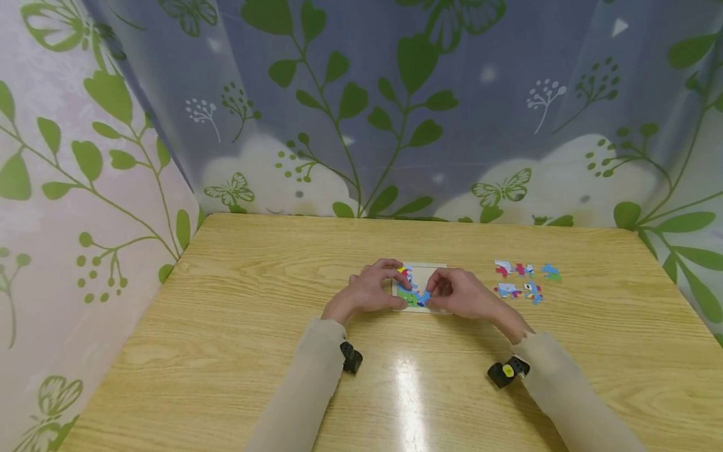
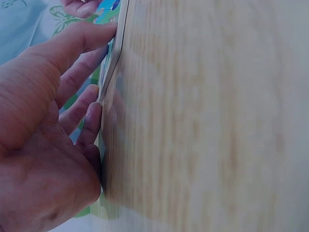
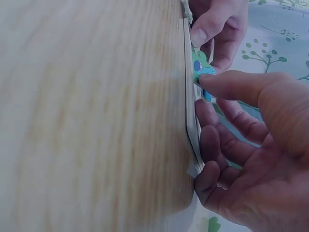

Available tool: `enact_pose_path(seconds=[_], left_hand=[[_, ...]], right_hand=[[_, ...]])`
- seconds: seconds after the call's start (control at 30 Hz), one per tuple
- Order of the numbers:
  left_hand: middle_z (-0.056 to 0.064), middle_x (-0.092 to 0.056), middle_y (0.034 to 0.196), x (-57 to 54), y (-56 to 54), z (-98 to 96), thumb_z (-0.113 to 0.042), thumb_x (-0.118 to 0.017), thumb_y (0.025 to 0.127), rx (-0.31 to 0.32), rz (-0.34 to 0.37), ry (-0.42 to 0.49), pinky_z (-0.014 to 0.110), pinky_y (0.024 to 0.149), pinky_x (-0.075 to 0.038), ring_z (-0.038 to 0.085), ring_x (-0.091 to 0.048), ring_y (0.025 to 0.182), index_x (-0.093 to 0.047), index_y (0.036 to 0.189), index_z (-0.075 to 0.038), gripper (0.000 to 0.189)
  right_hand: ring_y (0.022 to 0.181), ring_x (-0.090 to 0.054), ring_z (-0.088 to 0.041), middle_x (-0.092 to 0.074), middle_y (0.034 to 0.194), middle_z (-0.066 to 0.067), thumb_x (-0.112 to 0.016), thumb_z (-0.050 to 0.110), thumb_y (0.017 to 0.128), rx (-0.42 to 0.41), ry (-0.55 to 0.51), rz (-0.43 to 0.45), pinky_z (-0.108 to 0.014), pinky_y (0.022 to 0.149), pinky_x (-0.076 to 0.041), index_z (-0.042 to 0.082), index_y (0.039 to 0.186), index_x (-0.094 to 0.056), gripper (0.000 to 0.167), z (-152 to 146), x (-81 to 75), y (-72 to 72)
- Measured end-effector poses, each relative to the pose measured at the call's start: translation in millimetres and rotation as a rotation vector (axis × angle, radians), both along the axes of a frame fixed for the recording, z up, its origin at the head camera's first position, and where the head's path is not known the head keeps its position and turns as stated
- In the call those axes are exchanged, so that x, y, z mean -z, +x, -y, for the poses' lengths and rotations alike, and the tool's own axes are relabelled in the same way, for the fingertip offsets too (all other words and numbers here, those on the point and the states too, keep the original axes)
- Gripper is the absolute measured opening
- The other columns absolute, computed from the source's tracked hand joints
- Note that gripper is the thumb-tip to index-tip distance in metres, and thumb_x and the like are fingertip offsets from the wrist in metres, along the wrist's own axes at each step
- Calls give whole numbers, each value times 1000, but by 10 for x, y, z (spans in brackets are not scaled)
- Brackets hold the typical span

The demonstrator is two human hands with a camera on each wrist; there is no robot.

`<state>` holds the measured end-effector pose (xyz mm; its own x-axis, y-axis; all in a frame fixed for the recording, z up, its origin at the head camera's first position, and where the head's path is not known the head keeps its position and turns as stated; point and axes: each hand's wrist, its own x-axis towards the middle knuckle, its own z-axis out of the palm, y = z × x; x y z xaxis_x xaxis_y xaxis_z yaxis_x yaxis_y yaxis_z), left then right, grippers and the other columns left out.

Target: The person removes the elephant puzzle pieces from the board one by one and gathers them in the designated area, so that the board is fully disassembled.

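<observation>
A shallow puzzle tray (image 1: 427, 266) lies on the table, with joined blue, green, red and yellow jigsaw pieces (image 1: 408, 295) along its left side and front. My left hand (image 1: 369, 290) rests on the tray's left part, thumb at the front edge and fingers spread over the pieces and left rim. Between thumb and fingers, my right hand (image 1: 460, 294) pinches a blue and green jigsaw piece (image 3: 205, 77) at the tray's front middle. Its other fingertips touch the tray's right side. In the left wrist view the left thumb (image 2: 91, 36) reaches over the tray's edge.
To the right of the tray lie several loose jigsaw pieces (image 1: 507, 290) in two rough rows, one blue and green piece (image 1: 550, 272) farthest right. The wooden table (image 1: 254, 270) ends at a leaf-patterned curtain (image 1: 373, 125) behind. Each wrist carries a small black camera (image 1: 351, 358).
</observation>
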<state>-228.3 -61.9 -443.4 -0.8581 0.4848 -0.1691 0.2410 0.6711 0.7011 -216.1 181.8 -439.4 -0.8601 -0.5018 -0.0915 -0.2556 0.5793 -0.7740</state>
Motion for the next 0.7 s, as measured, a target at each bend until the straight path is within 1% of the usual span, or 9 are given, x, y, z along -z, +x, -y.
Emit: enact_pose_path(seconds=[0.2,0.37,0.5,0.7], left_hand=[[-6,-40,161,0,-1,3,-26,-79,88,3,0,2,65,111,-21,37,-31,150,-75,107,-26,20],[-6,-39,161,-3,-5,2,-27,-79,88,3,-2,-2,66,111,-21,37,-31,150,-75,107,-27,19],[-6,-40,161,3,-5,1,-28,-80,88,1,-4,-5,66,112,-21,36,-32,150,-75,107,-27,19],[-7,-39,161,6,-5,5,-28,-79,89,1,-1,-4,67,113,-19,36,-31,150,-75,106,-28,18]], right_hand=[[80,-59,-18,-67,91,-9,-72,6,92,-9,-43,-5,-27,63,-48,3,102,-63,14,-19,-11,35],[81,-60,-18,-68,93,-10,-71,8,93,12,-53,-16,-26,63,-47,4,102,-65,12,-44,-29,50],[83,-62,-17,-70,94,-11,-71,9,95,18,-63,-13,-26,66,-49,4,103,-65,11,-83,-23,50],[80,-62,-17,-69,93,-10,-71,11,95,25,-74,-3,-27,64,-50,6,103,-66,10,-132,-23,44]])
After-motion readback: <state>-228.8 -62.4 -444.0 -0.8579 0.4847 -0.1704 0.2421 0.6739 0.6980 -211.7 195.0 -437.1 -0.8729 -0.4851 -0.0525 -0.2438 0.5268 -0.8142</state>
